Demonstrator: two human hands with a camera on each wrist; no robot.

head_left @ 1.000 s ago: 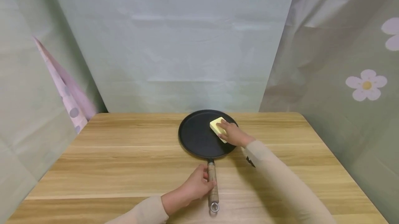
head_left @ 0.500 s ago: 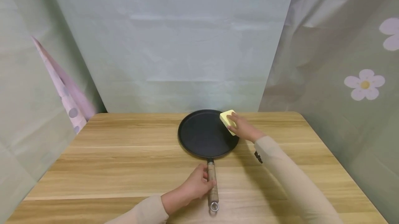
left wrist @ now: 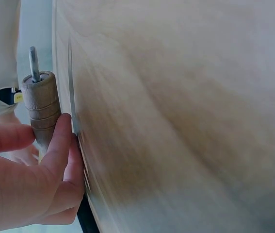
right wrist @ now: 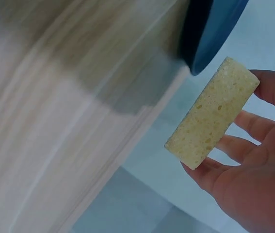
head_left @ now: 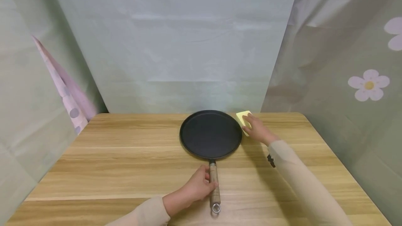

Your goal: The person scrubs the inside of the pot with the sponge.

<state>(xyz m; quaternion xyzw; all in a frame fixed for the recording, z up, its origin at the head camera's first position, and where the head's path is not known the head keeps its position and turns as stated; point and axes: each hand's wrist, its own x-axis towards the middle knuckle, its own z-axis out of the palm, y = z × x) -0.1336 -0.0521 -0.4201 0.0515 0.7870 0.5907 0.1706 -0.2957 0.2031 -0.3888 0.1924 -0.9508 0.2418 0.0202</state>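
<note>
A round black flat pan (head_left: pixel 211 134) lies on the wooden table, its wooden handle (head_left: pixel 215 187) pointing toward me. My left hand (head_left: pixel 198 186) grips that handle from the left; in the left wrist view the thumb and fingers of the left hand (left wrist: pixel 35 179) sit on either side of the handle (left wrist: pixel 42 104), below its metal ring. Just right of the pan's rim, my right hand (head_left: pixel 258 129) holds a pale yellow sponge (head_left: pixel 242 117). The right wrist view shows the sponge (right wrist: pixel 212 114) between thumb and fingers, apart from the dark pan edge (right wrist: pixel 212 34) and raised off the table.
The wooden table (head_left: pixel 125 170) reaches back to a pale hanging sheet (head_left: pixel 188 44). Another sheet with printed flowers (head_left: pixel 369 85) hangs at the right. A pink fold (head_left: pixel 67 86) shows at the left.
My right hand has carried the sponge from over the pan's surface to the right, past its rim. The left hand and the pan have stayed where they were.
</note>
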